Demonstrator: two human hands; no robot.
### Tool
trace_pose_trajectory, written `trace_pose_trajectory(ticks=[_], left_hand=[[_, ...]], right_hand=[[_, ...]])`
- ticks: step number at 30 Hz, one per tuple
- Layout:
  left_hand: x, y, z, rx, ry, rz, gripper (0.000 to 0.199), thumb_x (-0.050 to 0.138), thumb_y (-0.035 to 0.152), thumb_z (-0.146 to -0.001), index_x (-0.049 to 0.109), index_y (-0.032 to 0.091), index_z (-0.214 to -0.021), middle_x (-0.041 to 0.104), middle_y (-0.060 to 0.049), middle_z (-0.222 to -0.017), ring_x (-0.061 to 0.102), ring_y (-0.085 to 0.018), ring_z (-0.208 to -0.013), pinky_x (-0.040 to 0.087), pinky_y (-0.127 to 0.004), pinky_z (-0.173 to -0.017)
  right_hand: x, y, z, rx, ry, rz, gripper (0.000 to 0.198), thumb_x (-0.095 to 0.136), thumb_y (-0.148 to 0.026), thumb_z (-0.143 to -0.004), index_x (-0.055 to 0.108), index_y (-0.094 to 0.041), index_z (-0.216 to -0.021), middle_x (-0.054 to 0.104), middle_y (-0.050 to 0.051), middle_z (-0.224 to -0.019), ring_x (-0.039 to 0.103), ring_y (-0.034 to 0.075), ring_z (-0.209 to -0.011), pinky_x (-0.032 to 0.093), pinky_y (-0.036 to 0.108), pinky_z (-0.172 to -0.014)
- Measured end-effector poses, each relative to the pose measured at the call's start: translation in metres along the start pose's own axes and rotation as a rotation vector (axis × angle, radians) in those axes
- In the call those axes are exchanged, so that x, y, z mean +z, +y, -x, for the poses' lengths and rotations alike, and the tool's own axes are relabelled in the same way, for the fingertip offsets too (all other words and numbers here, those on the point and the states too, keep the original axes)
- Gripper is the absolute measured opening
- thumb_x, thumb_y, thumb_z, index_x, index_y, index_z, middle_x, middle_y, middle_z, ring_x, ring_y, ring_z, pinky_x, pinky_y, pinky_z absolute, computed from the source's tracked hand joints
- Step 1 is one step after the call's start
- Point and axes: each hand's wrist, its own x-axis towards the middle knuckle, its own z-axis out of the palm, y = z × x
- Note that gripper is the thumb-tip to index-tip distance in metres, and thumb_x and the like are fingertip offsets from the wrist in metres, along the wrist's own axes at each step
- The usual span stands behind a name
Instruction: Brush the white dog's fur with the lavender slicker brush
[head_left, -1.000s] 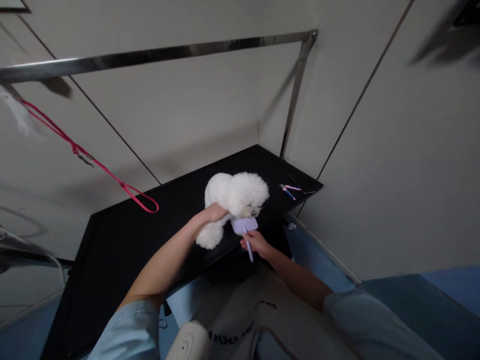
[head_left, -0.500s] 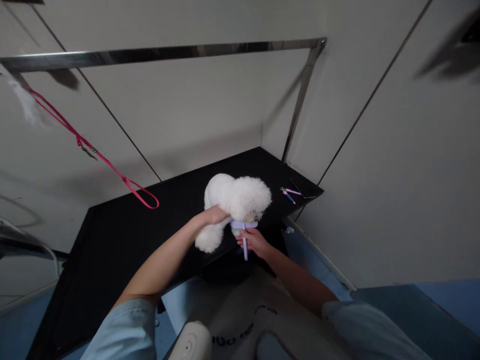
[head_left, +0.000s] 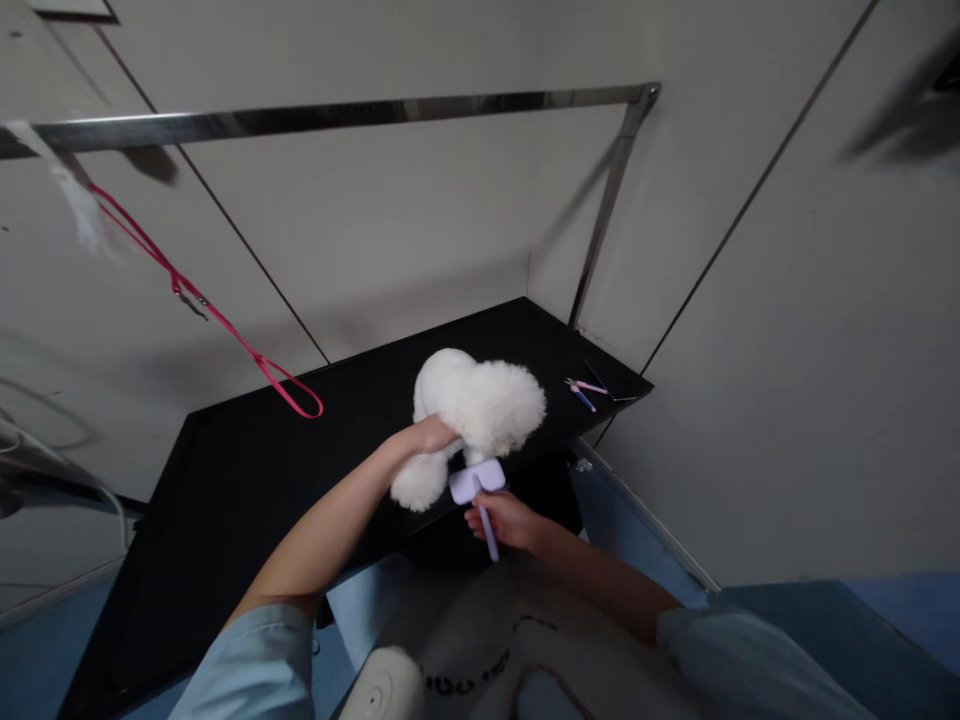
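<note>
Small white dog (head_left: 480, 405) stands mid black table (head_left: 247, 480). Left hand (head_left: 429, 436) closed on foreleg, steadying it. Right hand (head_left: 504, 520), at dog's 6 o'clock, grips purple brush (head_left: 478, 483), head tilted toward chest. Red leash (head_left: 217, 320) hangs at 10 o'clock, unattached.

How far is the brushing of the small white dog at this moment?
Looks done: the white dog is fluffy over head and back. In hand: the left hand holds its front leg, and the right hand holds the purple brush just below its chest. Left: how much coat is unbrushed cannot be told; the red leash hangs unattached, and the small tools lie untouched on the black table.
</note>
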Motion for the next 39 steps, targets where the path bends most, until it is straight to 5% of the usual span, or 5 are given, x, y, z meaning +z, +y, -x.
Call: trace_pose_trajectory(ticks=[3,7,20,31,39], left_hand=[[0.000,0.001,-0.001,0.026,-0.028,-0.008,0.062,0.051,0.066,-0.081,0.066,0.018,-0.117,0.072,-0.011,-0.114,0.049,-0.033,-0.129,0.031,-0.046,-0.116],[0.001,-0.002,-0.003,0.001,-0.029,-0.025,0.062,0.051,0.066,-0.079,0.067,0.017,-0.114,0.069,-0.011,-0.120,0.051,-0.034,-0.127,0.033,-0.046,-0.115],[0.000,-0.006,-0.004,0.012,-0.028,-0.029,0.055,0.052,0.059,-0.083,0.068,0.016,-0.112,0.070,-0.012,-0.119,0.053,-0.033,-0.124,0.035,-0.046,-0.113],[0.002,-0.004,-0.004,-0.036,-0.028,-0.044,0.055,0.051,0.059,-0.079,0.068,0.020,-0.114,0.071,-0.009,-0.118,0.052,-0.030,-0.128,0.033,-0.041,-0.114],[0.003,-0.009,-0.006,-0.015,-0.019,-0.044,0.060,0.050,0.061,-0.081,0.064,0.020,-0.122,0.069,-0.009,-0.122,0.050,-0.030,-0.130,0.033,-0.041,-0.115]], right_hand=[[0.003,0.004,-0.004,-0.083,0.064,-0.048,0.008,0.055,-0.026,-0.095,0.057,-0.019,-0.095,0.072,0.003,-0.081,0.070,0.012,-0.068,0.055,0.029,-0.072],[0.005,0.009,-0.007,0.016,-0.008,-0.055,0.013,0.058,-0.030,-0.093,0.057,-0.017,-0.095,0.072,0.006,-0.080,0.071,0.017,-0.068,0.057,0.036,-0.072],[0.000,0.001,0.000,-0.081,0.034,-0.018,0.007,0.053,-0.026,-0.095,0.055,-0.019,-0.095,0.070,0.001,-0.075,0.067,0.010,-0.060,0.053,0.023,-0.062],[-0.025,0.000,0.002,-0.008,0.010,0.113,0.012,0.056,-0.028,-0.093,0.055,-0.017,-0.093,0.068,0.003,-0.069,0.066,0.014,-0.056,0.052,0.026,-0.056],[-0.017,0.003,0.006,-0.031,0.030,0.062,0.011,0.059,-0.028,-0.092,0.055,-0.017,-0.093,0.071,0.004,-0.076,0.067,0.013,-0.061,0.052,0.026,-0.063]])
